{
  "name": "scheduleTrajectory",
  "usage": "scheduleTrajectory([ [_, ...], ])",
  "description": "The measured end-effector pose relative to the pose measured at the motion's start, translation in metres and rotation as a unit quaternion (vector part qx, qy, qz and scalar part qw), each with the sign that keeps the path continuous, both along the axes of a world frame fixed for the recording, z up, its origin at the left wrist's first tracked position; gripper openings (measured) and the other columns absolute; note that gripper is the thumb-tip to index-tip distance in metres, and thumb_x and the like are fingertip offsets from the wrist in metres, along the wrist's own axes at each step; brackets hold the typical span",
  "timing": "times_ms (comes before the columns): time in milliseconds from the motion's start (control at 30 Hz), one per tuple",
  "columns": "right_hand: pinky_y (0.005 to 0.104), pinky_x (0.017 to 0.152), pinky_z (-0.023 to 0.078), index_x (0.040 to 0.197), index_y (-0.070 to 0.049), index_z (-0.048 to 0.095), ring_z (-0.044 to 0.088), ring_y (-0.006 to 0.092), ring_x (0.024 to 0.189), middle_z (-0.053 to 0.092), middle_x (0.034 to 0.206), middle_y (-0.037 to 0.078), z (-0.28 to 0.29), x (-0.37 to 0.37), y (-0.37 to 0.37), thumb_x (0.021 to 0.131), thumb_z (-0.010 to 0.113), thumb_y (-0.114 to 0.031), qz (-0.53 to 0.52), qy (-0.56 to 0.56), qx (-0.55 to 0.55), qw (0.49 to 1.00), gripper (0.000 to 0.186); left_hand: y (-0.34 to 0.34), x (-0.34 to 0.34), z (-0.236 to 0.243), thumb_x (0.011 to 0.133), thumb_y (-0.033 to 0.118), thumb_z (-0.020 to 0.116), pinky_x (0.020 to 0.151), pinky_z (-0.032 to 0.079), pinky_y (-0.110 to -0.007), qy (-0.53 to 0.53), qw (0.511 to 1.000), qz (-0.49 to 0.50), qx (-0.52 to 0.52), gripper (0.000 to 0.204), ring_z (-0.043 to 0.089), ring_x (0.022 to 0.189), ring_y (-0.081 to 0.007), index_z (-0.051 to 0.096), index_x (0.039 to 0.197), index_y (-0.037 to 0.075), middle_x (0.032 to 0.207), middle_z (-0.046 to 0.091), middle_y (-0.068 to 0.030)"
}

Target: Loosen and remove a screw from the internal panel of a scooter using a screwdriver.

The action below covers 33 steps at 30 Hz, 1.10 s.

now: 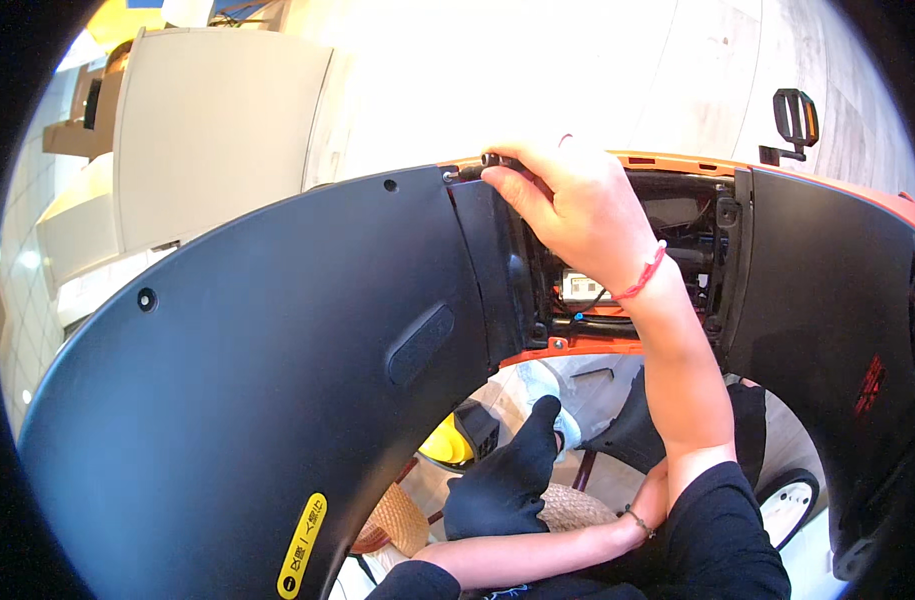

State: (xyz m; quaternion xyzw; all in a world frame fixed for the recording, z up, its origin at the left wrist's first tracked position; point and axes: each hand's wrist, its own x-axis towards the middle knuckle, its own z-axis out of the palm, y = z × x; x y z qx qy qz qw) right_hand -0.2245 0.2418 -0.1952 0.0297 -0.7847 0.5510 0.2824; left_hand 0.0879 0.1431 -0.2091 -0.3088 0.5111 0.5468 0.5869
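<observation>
Fingers [507,185] of the bare right hand [577,215]: pinched narrow around a small black rod-like part [482,165] at the top edge of the opening; red cord bracelet [642,275] on the wrist.

Left hand [502,480], in a black glove: held low under the panel, thumb raised, fingers loosely curled; whether it gripped anything could not be told.

Large matt black curved plastic body panel [257,380]: filled the left and centre, yellow oval sticker [302,545] near its lower edge.

Open compartment [677,260] with wiring, orange-trimmed: just right of the hand.

Black mirror [795,118]: upper right, well apart.
</observation>
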Motion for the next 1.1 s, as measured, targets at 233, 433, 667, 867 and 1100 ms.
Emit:
scheduleTrajectory([
  [233, 0.0406, 0.067, 0.050, 0.096, -0.008, 0.066, 0.063, 0.0305, 0.071, 0.065, 0.074, 0.012, 0.000, 0.001, 0.004, 0.085, 0.068, -0.024, 0.060, -0.062, -0.065, 0.994, 0.020, 0.010, -0.017, 0.016, 0.099, 0.007, 0.046, 0.098, 0.044, -0.027, -0.008, 0.999, -0.008, -0.045, 0.030, 0.053, 0.115, -0.0134, 0.053, 0.127, -0.001, 0.127, 0.058, -0.0087],
  [433, 0.0410, 0.070, 0.051, 0.086, -0.006, 0.067, 0.064, 0.0305, 0.073, 0.064, 0.072, 0.013, 0.014, 0.001, -0.006, 0.084, 0.067, -0.023, -0.044, -0.103, -0.047, 0.993, 0.017, 0.015, -0.023, 0.026, 0.097, 0.007, 0.049, 0.100, 0.042, -0.028, 0.018, 0.996, -0.052, -0.068, 0.031, 0.052, 0.116, -0.0144, 0.054, 0.127, 0.000, 0.128, 0.058, -0.0095],
  [667, 0.0397, 0.078, 0.050, 0.095, -0.001, 0.063, 0.062, 0.0339, 0.086, 0.064, 0.083, 0.018, 0.014, -0.003, 0.011, 0.081, 0.061, -0.009, 0.050, -0.061, 0.030, 0.996, 0.016, 0.010, -0.002, -0.002, 0.097, 0.008, 0.050, 0.099, 0.042, -0.027, -0.028, 0.998, 0.043, -0.021, 0.032, 0.052, 0.116, -0.0134, 0.054, 0.128, 0.001, 0.130, 0.057, -0.0077],
  [867, 0.0399, 0.075, 0.050, 0.117, 0.002, 0.057, 0.062, 0.0350, 0.081, 0.063, 0.087, 0.020, 0.005, 0.001, 0.018, 0.084, 0.058, 0.000, 0.049, -0.044, 0.030, 0.997, 0.033, 0.034, -0.026, 0.019, 0.098, 0.011, 0.050, 0.097, 0.042, -0.025, 0.003, 0.996, -0.091, -0.003, 0.032, 0.053, 0.113, -0.0109, 0.054, 0.128, 0.001, 0.127, 0.058, -0.0054],
  [1100, 0.0411, 0.077, 0.051, 0.114, -0.006, 0.061, 0.063, 0.0332, 0.085, 0.065, 0.091, 0.018, -0.007, -0.009, 0.016, 0.081, 0.054, 0.003, 0.092, -0.022, 0.114, 0.989, 0.034, 0.042, 0.016, 0.005, 0.097, 0.010, 0.053, 0.102, 0.041, -0.030, -0.036, 0.983, 0.173, 0.048, 0.036, 0.050, 0.120, -0.0149, 0.050, 0.131, -0.003, 0.131, 0.056, -0.0086],
])
